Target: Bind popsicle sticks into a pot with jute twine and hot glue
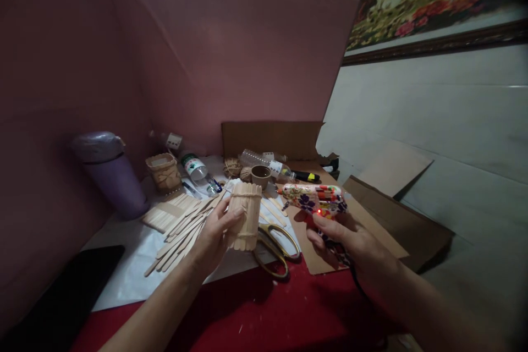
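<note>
My left hand [214, 234] is wrapped round a small upright holder made of wooden craft sticks [245, 214], held just above the table. My right hand [344, 245] grips a flower-patterned hot glue gun [315, 199] whose red light is on; its nozzle points left, close to the holder's upper right edge. Loose wooden sticks [183, 228] lie fanned out on white paper [127, 269] under and left of my left hand. Gold-handled scissors [276, 247] lie between my hands.
A purple tumbler [109, 173] stands at the left, a woven little basket [164, 172] and a plastic bottle [200, 172] behind the sticks. A brown cup [260, 175], twine ball [233, 166] and cardboard sheets [396, 214] lie further back and right. A black phone [66, 297] rests at the near left.
</note>
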`<state>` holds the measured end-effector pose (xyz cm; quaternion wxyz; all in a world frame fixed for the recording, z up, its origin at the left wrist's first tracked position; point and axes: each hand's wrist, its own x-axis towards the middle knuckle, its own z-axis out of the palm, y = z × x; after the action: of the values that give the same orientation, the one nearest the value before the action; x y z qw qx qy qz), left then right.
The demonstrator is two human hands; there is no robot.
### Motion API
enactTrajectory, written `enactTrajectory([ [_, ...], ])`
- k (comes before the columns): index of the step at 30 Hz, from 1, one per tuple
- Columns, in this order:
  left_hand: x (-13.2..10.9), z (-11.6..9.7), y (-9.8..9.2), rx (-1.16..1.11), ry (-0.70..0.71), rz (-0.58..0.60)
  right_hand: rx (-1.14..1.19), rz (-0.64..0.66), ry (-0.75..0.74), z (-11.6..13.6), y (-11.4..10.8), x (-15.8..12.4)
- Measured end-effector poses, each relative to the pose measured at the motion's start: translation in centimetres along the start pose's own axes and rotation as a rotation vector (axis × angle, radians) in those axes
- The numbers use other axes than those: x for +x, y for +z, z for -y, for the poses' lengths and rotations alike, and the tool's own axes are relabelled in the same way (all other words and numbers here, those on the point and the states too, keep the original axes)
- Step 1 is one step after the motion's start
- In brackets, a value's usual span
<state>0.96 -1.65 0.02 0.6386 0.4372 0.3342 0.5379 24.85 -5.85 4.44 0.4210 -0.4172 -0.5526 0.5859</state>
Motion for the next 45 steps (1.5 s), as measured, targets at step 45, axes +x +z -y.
enactTrajectory([
  [45,-0.7,-0.3,0.9,-0.010,0.004,0.024,-0.035,0.066,-0.001,-0.7,3.1,0.0],
])
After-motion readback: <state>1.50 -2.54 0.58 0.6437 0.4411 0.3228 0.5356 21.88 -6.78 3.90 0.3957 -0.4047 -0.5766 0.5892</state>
